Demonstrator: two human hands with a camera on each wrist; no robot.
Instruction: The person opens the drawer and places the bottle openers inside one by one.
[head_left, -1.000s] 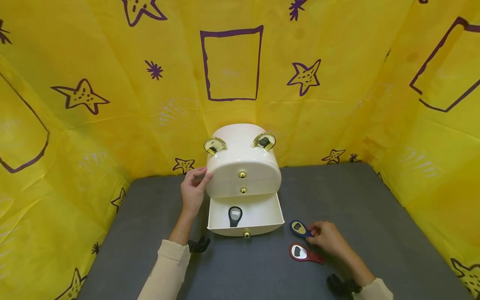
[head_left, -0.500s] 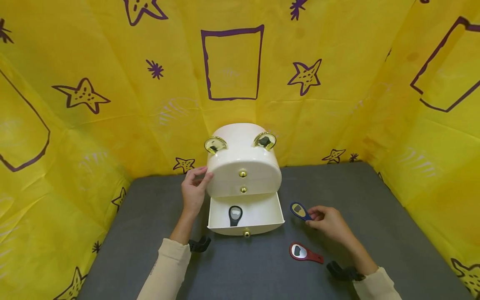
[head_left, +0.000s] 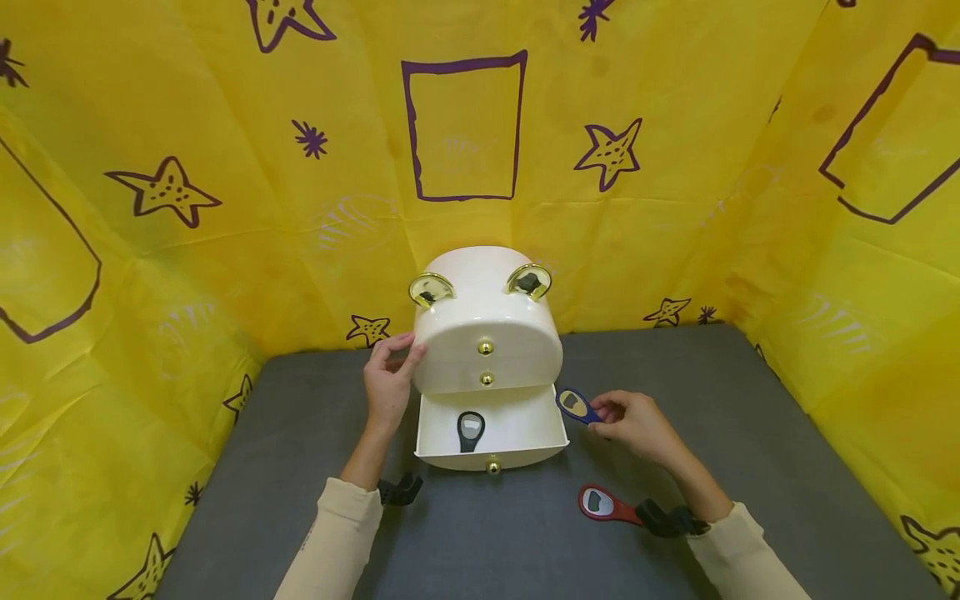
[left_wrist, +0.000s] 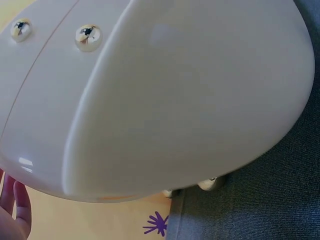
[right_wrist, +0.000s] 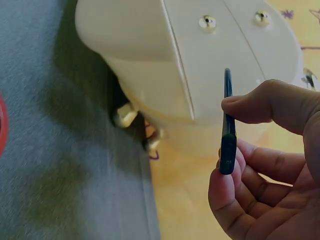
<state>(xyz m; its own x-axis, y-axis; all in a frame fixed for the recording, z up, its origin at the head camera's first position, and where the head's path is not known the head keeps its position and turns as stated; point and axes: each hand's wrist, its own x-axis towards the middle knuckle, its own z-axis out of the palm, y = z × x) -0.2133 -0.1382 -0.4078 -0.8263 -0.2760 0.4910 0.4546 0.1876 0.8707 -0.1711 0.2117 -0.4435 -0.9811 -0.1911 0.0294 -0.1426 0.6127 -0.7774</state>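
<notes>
A white rounded drawer box (head_left: 487,321) with gold ears and knobs stands at the back of the table, its bottom drawer (head_left: 521,421) pulled out. Inside that drawer lies a black bottle opener (head_left: 470,433). My left hand (head_left: 386,387) rests against the box's left side, thumb near the front edge. In my right hand (head_left: 637,425) a blue bottle opener (head_left: 573,404) is pinched by its narrow end, its head beside the drawer's right wall. The right wrist view shows this bottle opener (right_wrist: 228,145) edge-on between thumb and fingers. On the table lies a red bottle opener (head_left: 603,504), its handle end hidden by the wrist mount.
The grey table (head_left: 480,542) is walled by yellow cloth (head_left: 337,250) with purple drawings at the back and sides. A black wrist mount (head_left: 667,521) sits on the right forearm, another wrist mount (head_left: 401,489) on the left.
My right hand has lifted the blue bottle opener from near the red one and carried it forward, then left to the drawer's side. The left hand stays put.
</notes>
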